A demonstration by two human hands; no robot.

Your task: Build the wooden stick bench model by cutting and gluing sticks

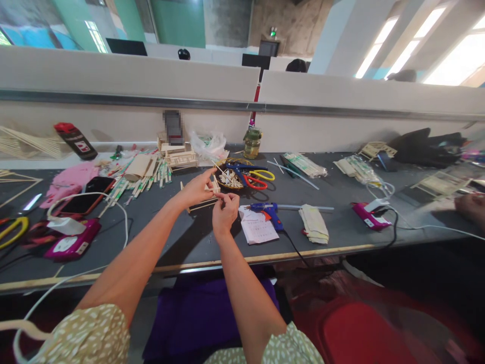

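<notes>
Both my hands hold a small model frame built of thin wooden sticks (206, 198) just above the dark table (333, 232). My left hand (197, 189) grips its upper left part, fingers curled round it. My right hand (225, 210) pinches the frame's right end from below, fingers pressed together. A blue glue gun (267, 210) lies just right of my hands on a sheet of paper (257, 227).
A shallow dish of stick pieces (228, 178) and blue, yellow and red scissors (252, 177) lie behind. To the left are a phone (85, 197), a pink glue gun (71, 245) and wrapped chopsticks (144, 174); to the right a folded cloth (313, 223), another pink glue gun (367, 215) and someone's hand (472, 207).
</notes>
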